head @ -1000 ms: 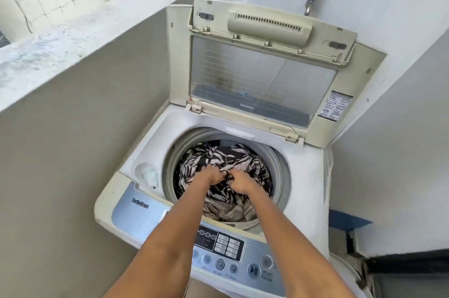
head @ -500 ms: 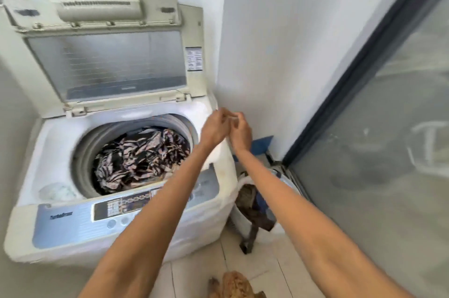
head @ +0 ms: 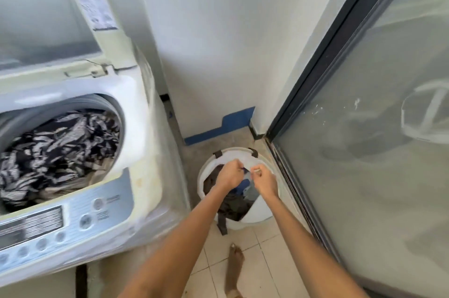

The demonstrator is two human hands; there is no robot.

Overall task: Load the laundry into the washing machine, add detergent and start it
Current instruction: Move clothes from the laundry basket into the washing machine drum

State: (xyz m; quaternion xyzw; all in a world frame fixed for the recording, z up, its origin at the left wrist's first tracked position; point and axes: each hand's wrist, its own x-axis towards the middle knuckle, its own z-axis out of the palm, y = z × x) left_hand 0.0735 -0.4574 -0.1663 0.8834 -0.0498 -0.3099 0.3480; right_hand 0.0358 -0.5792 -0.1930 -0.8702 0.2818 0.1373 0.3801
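The white top-load washing machine (head: 138,132) stands at the left with its lid (head: 48,18) raised. A black-and-white patterned garment (head: 60,142) fills the drum. On the floor to its right sits a round white laundry basket (head: 257,210) holding dark clothes (head: 233,205) and a blue garment (head: 239,189). Both my hands hover over the basket's opening with curled fingers. My left hand (head: 228,175) pinches a bit of the blue cloth at its fingertips. My right hand (head: 264,179) is close beside it; whether it holds anything is unclear.
The control panel (head: 73,222) runs along the machine's front edge. A dark-framed glass sliding door (head: 364,152) closes off the right side. My bare foot (head: 234,263) stands on the tiled floor just in front of the basket. A white wall is behind.
My hands left the drum, swung right past the machine's corner and dropped down to the basket on the floor. The view turned right and down with them.
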